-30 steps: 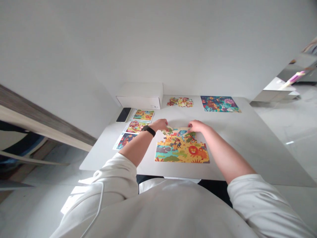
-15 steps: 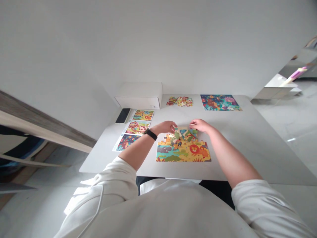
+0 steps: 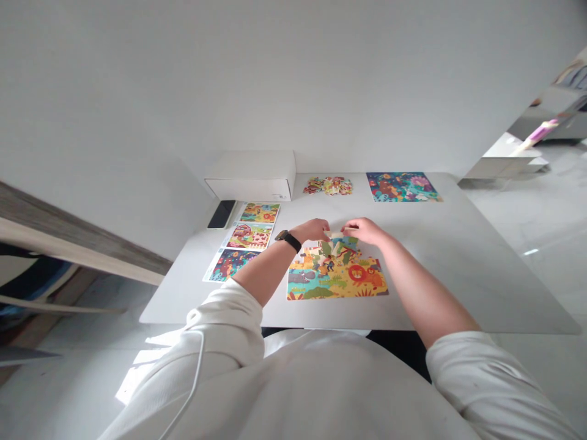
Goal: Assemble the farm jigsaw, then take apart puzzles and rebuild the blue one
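Note:
A partly assembled jigsaw puzzle with lions and a hippo lies in front of me. Loose puzzle pieces are heaped on its upper part. My left hand, with a dark watch at the wrist, is closed over the far side of this heap, a pale puzzle piece at its fingertips. Just to the right, my right hand pinches a small puzzle piece between thumb and fingers. The two hands are close together, and the undersides of their fingers are hidden.
On the left lie a reference sheet with three pictures and a phone. A white box stands against the wall. Another pile of pieces and a finished blue puzzle are at the back of the white table.
My hands have come closer together above the loose pieces. The left fingers have closed in by a pale piece, and the right hand has shifted a little left with its piece.

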{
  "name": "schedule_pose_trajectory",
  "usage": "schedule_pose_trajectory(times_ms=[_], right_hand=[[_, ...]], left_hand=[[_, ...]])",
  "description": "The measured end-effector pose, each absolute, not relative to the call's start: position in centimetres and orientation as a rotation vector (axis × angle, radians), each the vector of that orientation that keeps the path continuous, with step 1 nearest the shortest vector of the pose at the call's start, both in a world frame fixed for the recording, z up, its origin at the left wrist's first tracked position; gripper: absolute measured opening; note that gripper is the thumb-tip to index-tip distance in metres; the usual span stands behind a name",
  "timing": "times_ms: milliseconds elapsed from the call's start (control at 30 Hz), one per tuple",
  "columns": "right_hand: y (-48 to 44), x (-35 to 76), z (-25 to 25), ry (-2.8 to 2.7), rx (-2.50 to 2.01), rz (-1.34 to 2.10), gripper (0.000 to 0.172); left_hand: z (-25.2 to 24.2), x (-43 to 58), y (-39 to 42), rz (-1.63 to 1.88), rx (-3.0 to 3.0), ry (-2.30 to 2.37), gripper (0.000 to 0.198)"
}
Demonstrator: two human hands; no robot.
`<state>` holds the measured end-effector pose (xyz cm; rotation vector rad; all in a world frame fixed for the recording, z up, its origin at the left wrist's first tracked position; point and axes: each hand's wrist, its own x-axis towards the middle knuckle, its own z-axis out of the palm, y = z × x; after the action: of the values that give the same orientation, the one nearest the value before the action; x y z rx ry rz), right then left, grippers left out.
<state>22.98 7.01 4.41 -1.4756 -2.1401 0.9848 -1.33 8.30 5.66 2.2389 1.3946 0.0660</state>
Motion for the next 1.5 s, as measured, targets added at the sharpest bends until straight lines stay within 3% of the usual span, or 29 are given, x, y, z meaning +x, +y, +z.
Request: schedule_pose_trajectory(times_ms=[167,467,633,700,833,900,1033,1267,1500], right_hand=[[7.3,23.8,3.6,-1.977,-1.464,0.879,0.020],[7.7,24.7,3.9,-1.825,-1.482,0.890,0.027],[7.8,25.0,3.8,-1.668,-1.425,1.211,0.047],[7.5,24.6,3.6,-1.792,-1.436,1.274,0.044],[7.1,22.7,3.0,-2.192,-1.585,0.824,0.031],[7.1,21.6,2.7,-2.345,-1.626,0.617,0.035],[7.9,20.1,2.7,-2.539,-1.650,0.542,0.042],[8.6,20.3,3.7,-2.430,-1.719,1.023,0.047],[8.3,19.8,4.4,-2.556,-1.597,1.075,0.025]], left_hand=[[6.6,-1.9,7.1,0.211,2.110,1.376,0.026],[8.0,-2.3,5.6,0.676,1.918,1.443,0.025],[6.6,-2.0,5.1,0.368,1.943,1.289,0.023],[5.9,-1.8,5.0,0.270,2.070,1.322,0.023],[4.9,-1.1,5.4,0.167,2.227,1.494,0.040],[4.7,-0.6,5.7,0.033,2.275,1.499,0.045],[4.5,-0.4,6.0,-0.044,2.311,1.472,0.050],[5.0,-4.5,4.9,-0.030,2.192,1.390,0.054],[4.6,-6.2,2.9,-0.044,2.152,1.348,0.064]])
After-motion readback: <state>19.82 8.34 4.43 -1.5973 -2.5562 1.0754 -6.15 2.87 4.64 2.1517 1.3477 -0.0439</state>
